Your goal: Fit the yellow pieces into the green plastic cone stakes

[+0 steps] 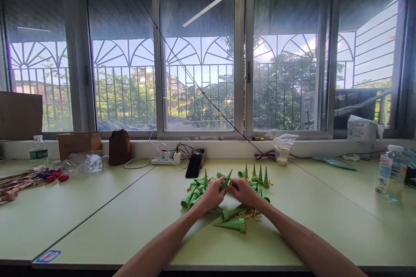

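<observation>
Both my hands meet at the middle of the pale green table [130, 220]. My left hand [212, 192] is closed round a green plastic cone [226, 179] whose tip points up and to the right. My right hand [242, 191] is closed too, fingers pinched at the base of the same cone. Around the hands lies a pile of green cones [194, 197], some lying flat [232, 224]. A few cones stand upright [260, 175] just behind my right hand. Small tan pieces [250, 214] lie scattered by the cones.
A black phone [194, 165] leans by a power strip [165, 159] at the window sill. Water bottles stand at far left [38, 151] and far right [390, 172]. A brown pouch [119, 147], cardboard box [78, 143], plastic bags [283, 146] and red and blue items [53, 176] lie about.
</observation>
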Available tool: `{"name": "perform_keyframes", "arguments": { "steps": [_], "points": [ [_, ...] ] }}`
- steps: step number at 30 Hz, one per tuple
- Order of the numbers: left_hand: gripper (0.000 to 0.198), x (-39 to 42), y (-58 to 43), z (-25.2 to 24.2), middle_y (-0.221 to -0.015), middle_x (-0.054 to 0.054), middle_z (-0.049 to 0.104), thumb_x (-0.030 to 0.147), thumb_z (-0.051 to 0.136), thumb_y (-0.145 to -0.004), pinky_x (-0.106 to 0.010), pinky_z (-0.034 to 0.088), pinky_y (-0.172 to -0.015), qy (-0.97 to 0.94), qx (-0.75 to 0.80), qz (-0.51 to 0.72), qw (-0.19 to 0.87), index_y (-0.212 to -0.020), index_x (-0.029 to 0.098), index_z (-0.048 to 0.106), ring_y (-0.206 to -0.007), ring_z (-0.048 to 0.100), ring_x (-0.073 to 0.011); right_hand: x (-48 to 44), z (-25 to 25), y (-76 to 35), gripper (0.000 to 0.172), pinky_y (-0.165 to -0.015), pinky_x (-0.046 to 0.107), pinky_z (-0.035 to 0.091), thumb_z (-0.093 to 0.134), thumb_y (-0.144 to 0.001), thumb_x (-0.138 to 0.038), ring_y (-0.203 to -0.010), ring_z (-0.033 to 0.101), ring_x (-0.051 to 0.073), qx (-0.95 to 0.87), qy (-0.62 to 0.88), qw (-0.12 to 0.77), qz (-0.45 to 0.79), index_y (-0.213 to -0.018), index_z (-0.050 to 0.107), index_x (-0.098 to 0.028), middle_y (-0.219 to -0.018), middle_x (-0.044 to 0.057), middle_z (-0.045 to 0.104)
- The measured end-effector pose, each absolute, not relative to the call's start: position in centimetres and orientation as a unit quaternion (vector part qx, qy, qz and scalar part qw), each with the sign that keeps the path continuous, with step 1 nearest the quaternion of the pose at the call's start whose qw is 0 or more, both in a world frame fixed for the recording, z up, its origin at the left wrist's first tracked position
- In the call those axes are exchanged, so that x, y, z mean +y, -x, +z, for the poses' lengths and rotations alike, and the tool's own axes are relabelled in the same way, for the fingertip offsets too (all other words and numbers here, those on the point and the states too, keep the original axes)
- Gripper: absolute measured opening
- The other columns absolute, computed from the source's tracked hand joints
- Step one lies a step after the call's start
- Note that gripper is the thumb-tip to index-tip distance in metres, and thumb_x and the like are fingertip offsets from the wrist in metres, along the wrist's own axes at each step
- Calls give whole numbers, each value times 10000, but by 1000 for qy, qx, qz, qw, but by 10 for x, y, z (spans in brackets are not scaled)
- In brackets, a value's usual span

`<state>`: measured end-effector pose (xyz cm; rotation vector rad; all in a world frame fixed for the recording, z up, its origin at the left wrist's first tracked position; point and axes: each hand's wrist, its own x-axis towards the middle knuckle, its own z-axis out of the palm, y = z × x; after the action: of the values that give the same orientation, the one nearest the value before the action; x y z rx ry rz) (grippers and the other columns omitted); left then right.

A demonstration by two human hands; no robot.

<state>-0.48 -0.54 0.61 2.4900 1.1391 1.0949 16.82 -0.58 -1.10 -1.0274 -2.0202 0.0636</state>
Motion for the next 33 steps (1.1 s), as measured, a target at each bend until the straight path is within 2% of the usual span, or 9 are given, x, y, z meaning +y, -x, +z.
{"name": "perform_keyframes", "arguments": {
  "steps": [6, 12, 25, 33],
  "points": [
    [368, -5, 5, 5, -838, -56, 683, 162, 595, -740, -285, 477, -763, -837, 385, 377, 93, -1105, 162, 640, -837, 622, -209, -6, -11, -168, 240, -525, 223, 243, 533, -847, -216, -524, 391, 99, -808, 408, 425, 20, -615, 534, -155, -543, -17, 516],
    [379, -3, 6, 3, -962, -80, 699, 167, 595, -747, -293, 486, -781, -841, 375, 381, 84, -1124, 167, 635, -869, 629, -214, -7, -10, -169, 242, -527, 221, 247, 522, -856, -224, -533, 398, 104, -810, 409, 420, 23, -625, 539, -153, -552, -6, 527],
    [396, 1, 6, 0, -1071, -101, 693, 186, 600, -758, -331, 483, -866, -839, 385, 378, 71, -1153, 169, 629, -963, 630, -239, -11, -7, -167, 229, -527, 218, 256, 528, -840, -193, -533, 412, 103, -809, 408, 422, 34, -615, 521, -155, -555, -7, 532],
    [392, -3, 6, 3, -978, -95, 702, 176, 586, -756, -322, 487, -812, -842, 391, 365, 71, -1145, 153, 624, -895, 634, -233, -8, -10, -168, 233, -529, 219, 249, 535, -843, -202, -535, 406, 100, -810, 408, 421, 30, -615, 518, -156, -556, -14, 523]
  ]
}}
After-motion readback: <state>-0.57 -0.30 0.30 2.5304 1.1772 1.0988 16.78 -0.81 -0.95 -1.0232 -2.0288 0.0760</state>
